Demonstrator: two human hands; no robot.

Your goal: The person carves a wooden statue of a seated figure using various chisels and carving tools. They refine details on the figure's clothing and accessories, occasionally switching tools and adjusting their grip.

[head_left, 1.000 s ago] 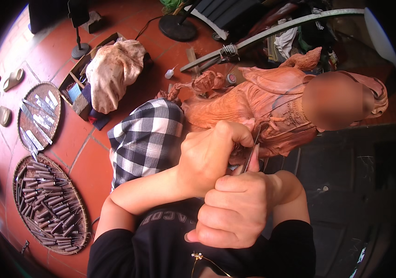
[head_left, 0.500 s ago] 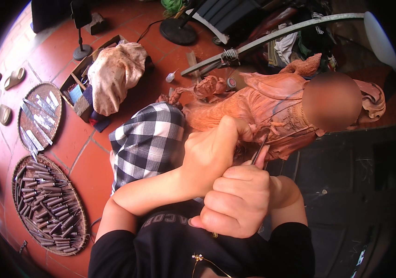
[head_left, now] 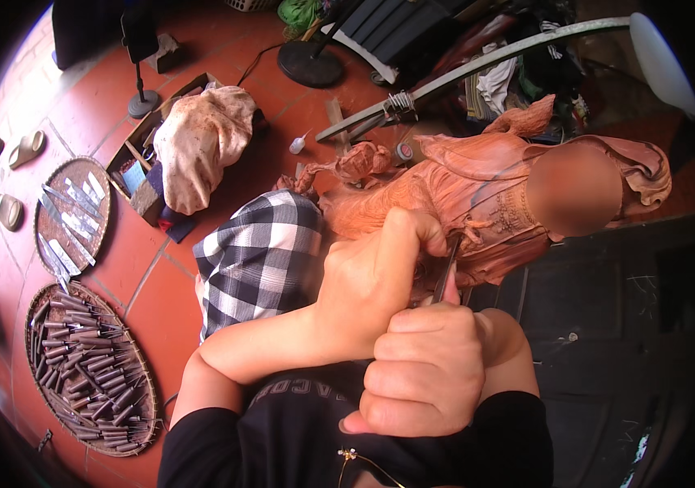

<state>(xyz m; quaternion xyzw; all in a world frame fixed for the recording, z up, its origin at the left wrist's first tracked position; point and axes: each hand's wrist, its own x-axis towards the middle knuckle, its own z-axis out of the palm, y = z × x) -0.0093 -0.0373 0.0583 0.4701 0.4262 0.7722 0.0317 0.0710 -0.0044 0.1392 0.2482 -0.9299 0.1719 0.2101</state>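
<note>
Both hands shifted slightly, right hand (head_left: 429, 370) fingers clenched on carving tool (head_left: 447, 270), left hand (head_left: 376, 276) fingers pressing wooden statue (head_left: 477, 203)

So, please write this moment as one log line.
right hand: grips carving tool | left hand: steadies tool on wooden statue | tray of chisels: on floor, left

A single head-worn fisheye view looks steeply down, very near the person's lap. The left hand (head_left: 372, 285) and right hand (head_left: 429, 374) fill the centre, the reddish wooden statue (head_left: 461, 195) lies toward 1 o'clock, and the tiled floor (head_left: 119, 252) curves away toward 9 o'clock.
</note>
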